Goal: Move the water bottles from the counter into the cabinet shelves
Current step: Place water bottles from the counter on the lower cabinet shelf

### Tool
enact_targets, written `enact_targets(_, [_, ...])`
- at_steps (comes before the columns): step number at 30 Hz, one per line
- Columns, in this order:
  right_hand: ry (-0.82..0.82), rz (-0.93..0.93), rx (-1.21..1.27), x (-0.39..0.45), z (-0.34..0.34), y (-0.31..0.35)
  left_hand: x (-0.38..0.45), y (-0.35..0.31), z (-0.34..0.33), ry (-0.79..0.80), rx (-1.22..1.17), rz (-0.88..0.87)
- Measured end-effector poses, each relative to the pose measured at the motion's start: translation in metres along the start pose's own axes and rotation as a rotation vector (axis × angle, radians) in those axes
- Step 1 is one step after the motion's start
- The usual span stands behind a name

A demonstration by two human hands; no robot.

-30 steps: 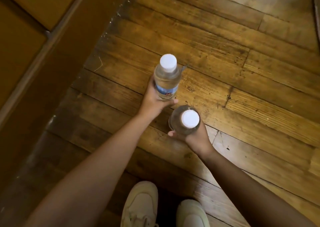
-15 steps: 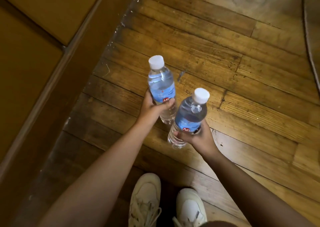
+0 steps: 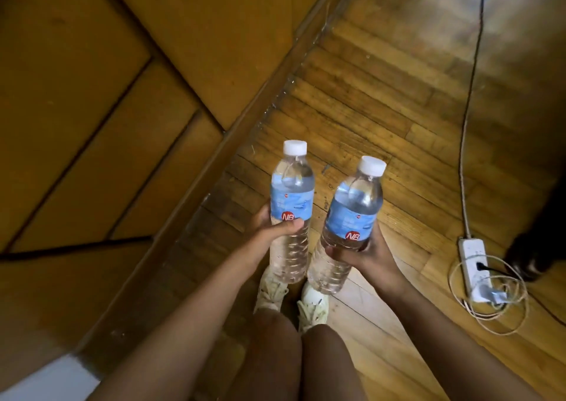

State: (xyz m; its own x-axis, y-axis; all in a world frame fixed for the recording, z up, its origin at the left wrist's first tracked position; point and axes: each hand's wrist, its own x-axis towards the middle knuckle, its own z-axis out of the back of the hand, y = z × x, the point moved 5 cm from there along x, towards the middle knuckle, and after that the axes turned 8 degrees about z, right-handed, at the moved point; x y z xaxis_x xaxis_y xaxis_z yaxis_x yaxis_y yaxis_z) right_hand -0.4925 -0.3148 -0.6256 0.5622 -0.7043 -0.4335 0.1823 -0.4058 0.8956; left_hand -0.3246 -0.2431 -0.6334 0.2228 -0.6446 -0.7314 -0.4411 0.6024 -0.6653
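I hold two clear water bottles with white caps and blue labels in front of me, over the wooden floor. My left hand (image 3: 269,226) grips the left bottle (image 3: 292,198) around its middle. My right hand (image 3: 364,255) grips the right bottle (image 3: 352,217) just below its label. Both bottles point caps away from me and stand side by side, close but apart. The brown wooden cabinet (image 3: 107,94) with closed panelled doors fills the left side of the view. No shelves and no counter are visible.
My white shoes (image 3: 312,305) and knees are below the bottles. A white power strip (image 3: 473,266) with coiled cables lies on the floor at the right, its cord (image 3: 468,94) running away. A dark object (image 3: 533,241) stands at the right edge.
The view has swung back and right, showing my knees and the power strip. Both bottles have come closer to me and now lie parallel, their labels facing up.
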Motion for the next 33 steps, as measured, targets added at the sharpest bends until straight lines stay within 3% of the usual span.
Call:
enact_targets(7, [0.218, -0.019, -0.061, -0.084, -0.054, 0.145, -0.169, -0.089, 0.01, -0.029, -0.113, -0.039])
enact_targets(14, [0.528, 0.029, -0.18, -0.127, -0.134, 0.233, -0.29, -0.12, 0.046, -0.121, -0.174, -0.187])
enact_targets(25, [0.949, 0.24, -0.36, -0.149, -0.303, 0.281, -0.415, -0.111, 0.154, -0.564, -0.404, -0.396])
enact_targets(33, [1.04, 0.381, -0.424, -0.129, -0.463, 0.289, -0.448, -0.117, 0.304, -0.848, -0.588, -0.536])
